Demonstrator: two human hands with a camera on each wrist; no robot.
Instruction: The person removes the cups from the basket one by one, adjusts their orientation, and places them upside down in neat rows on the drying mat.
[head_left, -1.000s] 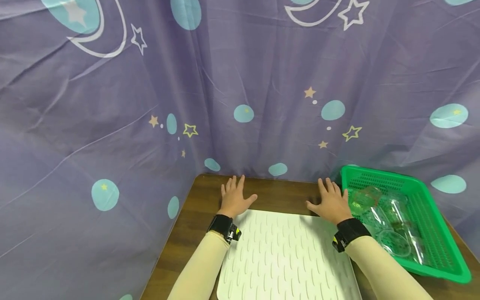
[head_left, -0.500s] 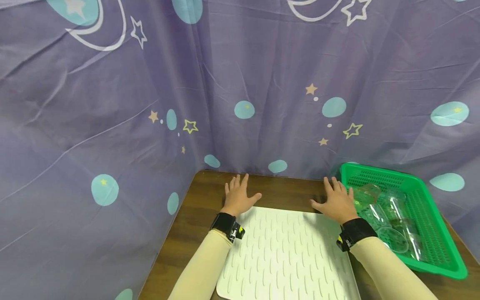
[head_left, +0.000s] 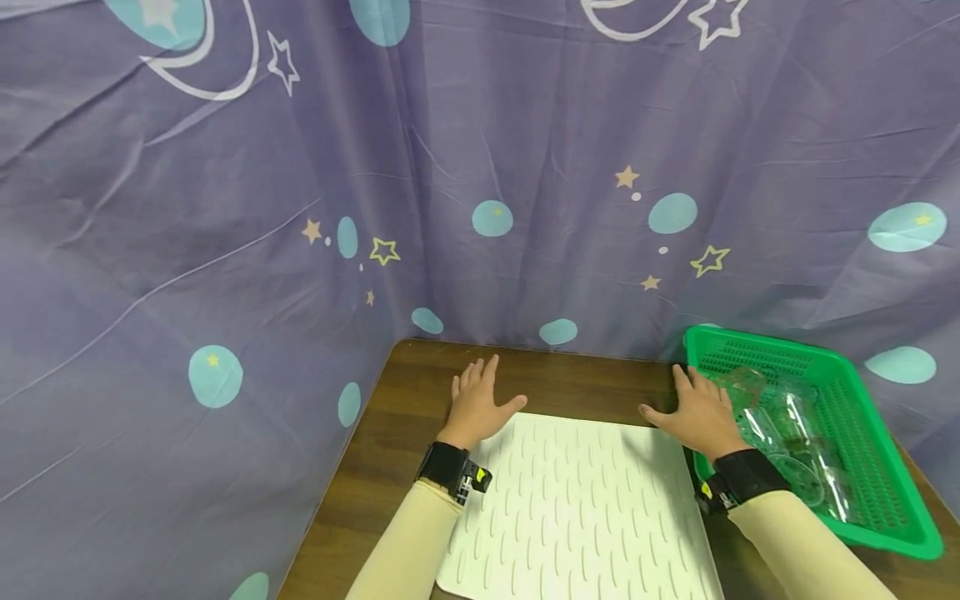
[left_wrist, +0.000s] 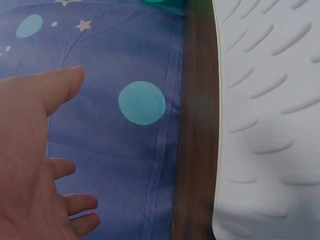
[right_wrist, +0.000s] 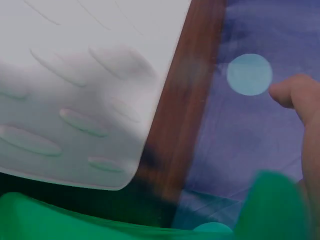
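Above the far left corner of a white ridged mat, my left hand has its fingers spread and holds nothing. In the left wrist view its thumb stands apart from the other fingers. My right hand is also spread and holds nothing, over the mat's far right corner and overlapping the near left side of a green plastic basket in the head view. Several clear cups lie in the basket, some hidden behind the right hand and wrist.
The mat lies on a brown wooden table. A purple curtain with stars and teal ovals hangs along the table's back and left side. The basket's rim shows close at the bottom of the right wrist view.
My right hand has moved to the right, from beside the basket to over its left edge. The left hand has shifted slightly right. The basket, cups and mat stay put.
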